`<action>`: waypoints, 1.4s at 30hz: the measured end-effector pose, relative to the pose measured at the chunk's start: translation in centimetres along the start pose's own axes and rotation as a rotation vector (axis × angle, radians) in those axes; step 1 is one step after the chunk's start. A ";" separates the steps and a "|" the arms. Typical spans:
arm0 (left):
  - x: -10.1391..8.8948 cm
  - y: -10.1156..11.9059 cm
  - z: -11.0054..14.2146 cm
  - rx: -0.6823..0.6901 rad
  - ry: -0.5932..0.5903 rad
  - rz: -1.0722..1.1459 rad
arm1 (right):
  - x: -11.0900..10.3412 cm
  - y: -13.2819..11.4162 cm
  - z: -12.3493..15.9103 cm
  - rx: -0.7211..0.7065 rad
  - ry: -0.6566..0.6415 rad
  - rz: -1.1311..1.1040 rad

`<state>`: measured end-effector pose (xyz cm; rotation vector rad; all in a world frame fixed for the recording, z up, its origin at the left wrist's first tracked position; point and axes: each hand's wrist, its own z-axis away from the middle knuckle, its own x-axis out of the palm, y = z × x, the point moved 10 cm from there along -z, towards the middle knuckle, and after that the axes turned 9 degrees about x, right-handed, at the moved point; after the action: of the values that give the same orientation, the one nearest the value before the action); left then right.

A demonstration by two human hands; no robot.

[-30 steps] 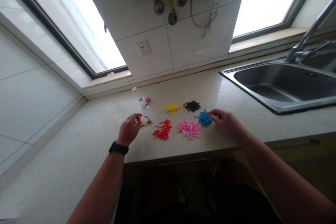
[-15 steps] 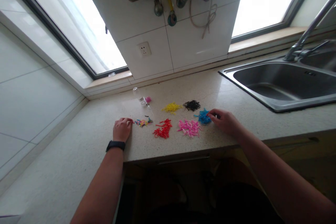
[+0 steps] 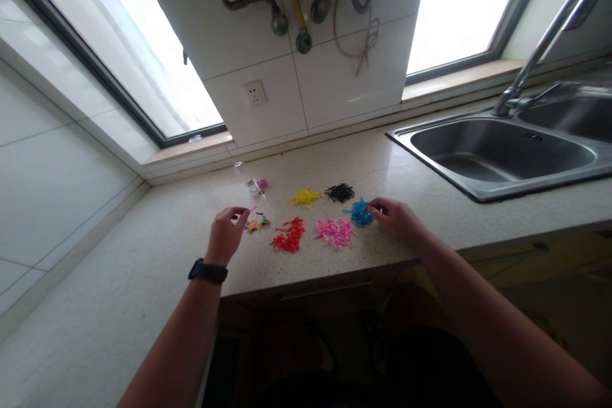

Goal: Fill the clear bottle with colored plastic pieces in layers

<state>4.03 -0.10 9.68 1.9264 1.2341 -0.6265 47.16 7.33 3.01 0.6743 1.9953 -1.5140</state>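
At the far left, a pale speckled counter is seen, and a black watch is worn on the left wrist. The left hand is raised slightly over the counter; its grip is closed at thumb and forefinger, and a thin pinkish strand is pinched at the tips. Just beside these fingers, a small mixed-colour pile is spread on the counter. Behind it, a clear container is laid near a pink piece. Next, a red pile is set near the front, with a yellow pile placed behind. Further right, a pink pile is found in front of a black pile. The right edge of a blue pile is touched by the right hand; its grip is nearly closed, but whether anything is held cannot be told. At the far right, a metal sink is set into the counter.
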 end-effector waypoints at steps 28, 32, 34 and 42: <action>4.5 8.9 2.2 0.276 -0.223 0.012 | -0.3 -0.9 0.4 -0.021 0.004 0.010; 6.4 8.8 3.0 0.336 -0.355 0.095 | -0.4 -0.9 0.4 -0.019 0.002 0.012; 6.2 8.5 2.8 0.341 -0.343 0.135 | -0.4 -0.9 0.4 -0.017 0.001 0.016; 1.7 -2.3 1.7 -0.076 0.009 0.112 | 0.0 -0.4 0.3 -0.019 -0.004 -0.012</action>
<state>2.61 0.04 6.64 1.9217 1.1299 -0.5064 46.92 6.97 3.20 0.6529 2.0115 -1.5003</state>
